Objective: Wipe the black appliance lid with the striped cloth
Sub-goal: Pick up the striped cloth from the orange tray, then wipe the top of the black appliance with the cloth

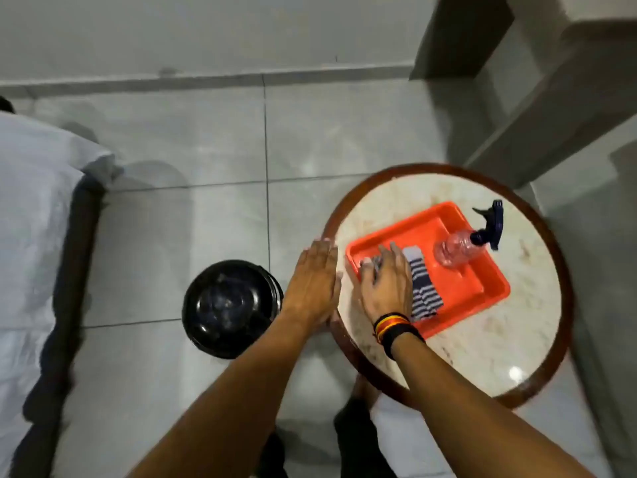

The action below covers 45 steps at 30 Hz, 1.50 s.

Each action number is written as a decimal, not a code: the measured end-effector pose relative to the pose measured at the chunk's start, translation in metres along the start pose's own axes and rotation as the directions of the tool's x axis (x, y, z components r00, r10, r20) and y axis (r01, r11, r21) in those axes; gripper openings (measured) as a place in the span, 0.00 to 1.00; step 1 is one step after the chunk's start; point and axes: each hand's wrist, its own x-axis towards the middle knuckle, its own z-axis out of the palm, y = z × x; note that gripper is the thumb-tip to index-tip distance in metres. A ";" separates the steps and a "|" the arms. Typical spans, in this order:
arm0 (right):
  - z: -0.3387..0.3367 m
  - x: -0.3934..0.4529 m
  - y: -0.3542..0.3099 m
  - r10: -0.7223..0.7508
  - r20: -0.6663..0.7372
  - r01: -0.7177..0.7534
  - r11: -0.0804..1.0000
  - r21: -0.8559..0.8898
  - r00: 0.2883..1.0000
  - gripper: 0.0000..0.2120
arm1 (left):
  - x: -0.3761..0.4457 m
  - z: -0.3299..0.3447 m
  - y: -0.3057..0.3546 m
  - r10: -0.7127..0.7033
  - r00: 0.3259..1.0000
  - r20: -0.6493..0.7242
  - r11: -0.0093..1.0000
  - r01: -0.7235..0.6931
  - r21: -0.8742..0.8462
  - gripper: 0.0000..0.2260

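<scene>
Nearest the camera, two bare forearms reached forward over the round marble-topped table (489,346). The right hand (386,288), with banded wristbands behind it, lay fingers spread on the striped cloth (422,288), pressing down on its left part rather than clenched around it; whether any fabric was pinched under the palm I could not tell. The left hand (315,284) hovered flat and released over the table's left rim, holding nothing. The cloth lay folded in the orange tray (482,294), beside a clear spray bottle (458,248) on its side. The black appliance lid (229,307) sat on the tiled floor left of the table, well apart from the cloth. The cloth looked soft, light and limp, likely best bunched from one edge; the glossy lid looked rigid and perhaps slippery.
</scene>
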 end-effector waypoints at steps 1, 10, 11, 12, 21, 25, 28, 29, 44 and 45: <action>0.003 0.004 0.012 0.023 -0.025 -0.023 1.000 0.010 0.999 0.27 | 0.007 0.008 0.004 0.002 1.000 -0.022 1.000 -0.003 -0.022 0.26; 0.018 0.039 0.105 0.258 0.029 -0.247 0.948 -0.201 0.966 0.32 | 0.068 0.064 0.053 0.142 0.951 -0.274 0.977 -0.090 0.193 0.18; 0.020 0.040 0.107 0.249 0.014 -0.241 0.950 -0.199 0.969 0.32 | 0.077 0.066 0.061 0.168 0.955 -0.243 0.969 -0.116 0.217 0.19; 0.024 0.039 0.110 0.242 -0.001 -0.238 0.952 -0.193 0.970 0.32 | 0.086 0.072 0.069 0.181 0.964 -0.194 0.964 -0.134 0.232 0.20; 0.015 0.049 0.114 0.230 -0.062 -0.223 0.969 0.110 0.971 0.30 | 0.111 0.083 0.087 0.040 0.999 -0.018 0.987 -0.037 0.154 0.16; -0.002 0.044 0.093 0.190 -0.172 -0.146 0.959 0.242 0.967 0.27 | 0.102 0.063 0.080 0.025 0.995 -0.101 0.991 -0.037 -0.127 0.15; -0.010 0.036 0.068 0.106 -0.273 -0.023 0.956 0.293 0.956 0.26 | 0.085 0.040 0.070 0.010 0.965 -0.263 0.962 -0.081 -0.262 0.15; -0.009 0.031 0.055 0.080 -0.295 0.013 0.953 0.302 0.952 0.26 | 0.076 0.031 0.062 -0.009 0.951 -0.308 0.958 -0.081 -0.277 0.15; 0.162 -0.070 -0.086 -0.245 -0.002 0.241 0.949 0.202 0.969 0.20 | -0.086 0.027 -0.155 -0.503 0.821 -0.272 0.788 0.305 -0.535 0.14; 0.180 -0.076 -0.084 -0.246 0.051 0.234 0.957 0.168 0.968 0.20 | -0.094 0.041 -0.168 -0.540 0.809 -0.233 0.751 0.338 -0.567 0.14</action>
